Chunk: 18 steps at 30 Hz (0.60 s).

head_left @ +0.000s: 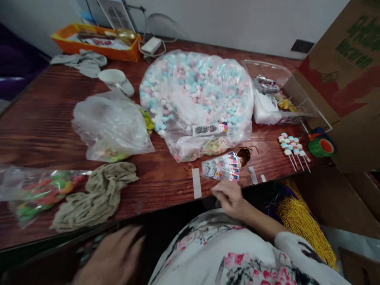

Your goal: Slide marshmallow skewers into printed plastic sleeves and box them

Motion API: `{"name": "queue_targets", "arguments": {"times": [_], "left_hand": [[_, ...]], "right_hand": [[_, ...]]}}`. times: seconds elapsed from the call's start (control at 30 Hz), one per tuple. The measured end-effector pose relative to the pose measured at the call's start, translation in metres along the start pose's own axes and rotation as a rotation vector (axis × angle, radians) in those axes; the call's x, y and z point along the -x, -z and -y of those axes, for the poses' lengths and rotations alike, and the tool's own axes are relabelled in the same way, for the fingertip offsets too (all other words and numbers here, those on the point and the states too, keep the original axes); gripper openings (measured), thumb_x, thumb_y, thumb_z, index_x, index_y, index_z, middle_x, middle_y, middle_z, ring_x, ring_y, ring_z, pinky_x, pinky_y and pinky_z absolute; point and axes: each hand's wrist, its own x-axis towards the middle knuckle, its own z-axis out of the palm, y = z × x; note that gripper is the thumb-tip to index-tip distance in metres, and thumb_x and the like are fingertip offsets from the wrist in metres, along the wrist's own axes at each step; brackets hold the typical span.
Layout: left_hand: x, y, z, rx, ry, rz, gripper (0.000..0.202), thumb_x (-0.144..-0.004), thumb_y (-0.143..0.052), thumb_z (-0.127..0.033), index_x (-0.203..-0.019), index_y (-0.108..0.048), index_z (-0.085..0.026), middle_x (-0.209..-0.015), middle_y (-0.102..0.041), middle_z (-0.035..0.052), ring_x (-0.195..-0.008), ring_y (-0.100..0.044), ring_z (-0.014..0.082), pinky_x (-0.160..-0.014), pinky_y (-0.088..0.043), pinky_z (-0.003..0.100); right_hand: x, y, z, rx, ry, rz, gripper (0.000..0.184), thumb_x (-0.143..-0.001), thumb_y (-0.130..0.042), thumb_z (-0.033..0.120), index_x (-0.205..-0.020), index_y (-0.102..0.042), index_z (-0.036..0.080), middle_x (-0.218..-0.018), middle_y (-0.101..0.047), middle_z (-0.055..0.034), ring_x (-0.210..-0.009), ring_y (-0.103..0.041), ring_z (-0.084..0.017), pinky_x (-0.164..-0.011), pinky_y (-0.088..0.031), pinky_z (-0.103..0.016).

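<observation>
My left hand (111, 255) is low at the left, below the table's front edge, over a dark space with small blurred items in it. Motion smears its fingers. My right hand (230, 196) is at the table's front edge with its fingers curled together; whatever they may hold is hidden. Just beyond it lies a fan of small printed clear bags (222, 166), beside a bundle of brown twist ties (244, 155). A large clear bag of pastel marshmallows (198, 83) fills the middle of the table. At the right lie several marshmallow sticks (292, 146).
A crumpled cloth (101, 198) and a bag of colourful gummy candy (44, 194) lie at the left. Behind them are a white plastic bag (109, 118), a mug (115, 81) and an orange basket (95, 49). Green tape (317, 147) sits beside a cardboard box (341, 87).
</observation>
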Motion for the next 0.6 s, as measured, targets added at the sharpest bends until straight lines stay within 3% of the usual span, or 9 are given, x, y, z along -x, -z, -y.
{"name": "queue_targets", "arguments": {"times": [0.1,0.17,0.23,0.33,0.47,0.6], "left_hand": [[-0.102,-0.044,-0.039,-0.016,-0.119,-0.040,0.029,-0.089,-0.051,-0.016,-0.113,-0.066,-0.018,-0.111,-0.067,0.0102,-0.104,-0.060,0.0253,-0.090,-0.054,0.040],[-0.168,-0.065,-0.065,-0.021,-0.270,0.082,0.036,-0.085,-0.050,-0.011,-0.118,-0.064,-0.011,-0.118,-0.065,0.0155,-0.109,-0.059,0.0282,-0.092,-0.051,0.043],[-0.212,-0.078,-0.079,-0.071,-0.300,0.191,0.038,-0.084,-0.047,-0.006,-0.117,-0.064,-0.009,-0.120,-0.064,0.0190,-0.110,-0.058,0.0304,-0.088,-0.051,0.044],[-0.233,-0.090,-0.071,-0.108,-0.374,0.165,0.038,-0.085,-0.044,-0.003,-0.116,-0.064,-0.010,-0.119,-0.064,0.0196,-0.106,-0.061,0.0292,-0.084,-0.051,0.040],[-0.225,-0.099,-0.047,-0.166,-0.414,0.049,0.043,-0.087,-0.044,-0.005,-0.127,-0.058,-0.014,-0.120,-0.064,0.0180,-0.102,-0.062,0.0281,-0.084,-0.051,0.039],[-0.225,-0.085,-0.051,-0.132,-0.393,0.175,0.044,-0.081,-0.048,-0.007,-0.123,-0.060,-0.013,-0.124,-0.061,0.0179,-0.107,-0.060,0.0295,-0.088,-0.051,0.040]], "right_hand": [[0.012,0.028,-0.010,0.030,-0.261,-0.254,0.013,-0.088,-0.054,0.018,-0.087,-0.066,0.020,-0.071,-0.066,-0.0028,-0.064,-0.061,-0.015,-0.060,-0.048,-0.029],[0.023,0.048,-0.016,0.111,-0.325,-0.357,0.011,-0.088,-0.056,0.020,-0.087,-0.067,0.022,-0.072,-0.067,-0.0025,-0.064,-0.061,-0.016,-0.061,-0.049,-0.030],[0.035,0.076,-0.025,0.215,-0.342,-0.400,0.012,-0.088,-0.056,0.020,-0.090,-0.067,0.022,-0.074,-0.067,-0.0029,-0.066,-0.062,-0.016,-0.064,-0.050,-0.032],[0.053,0.135,-0.042,0.479,-0.382,-0.422,0.015,-0.089,-0.053,0.019,-0.093,-0.067,0.021,-0.081,-0.068,-0.0056,-0.075,-0.063,-0.018,-0.070,-0.051,-0.034],[0.071,0.209,-0.074,1.002,-0.547,-0.472,0.018,-0.091,-0.052,0.026,-0.093,-0.068,0.018,-0.088,-0.069,-0.0099,-0.085,-0.060,-0.022,-0.079,-0.047,-0.038],[0.068,0.241,-0.105,1.316,-0.786,-0.305,0.026,-0.088,-0.055,0.035,-0.095,-0.070,0.015,-0.094,-0.068,-0.0157,-0.090,-0.056,-0.027,-0.075,-0.040,-0.038]]}}
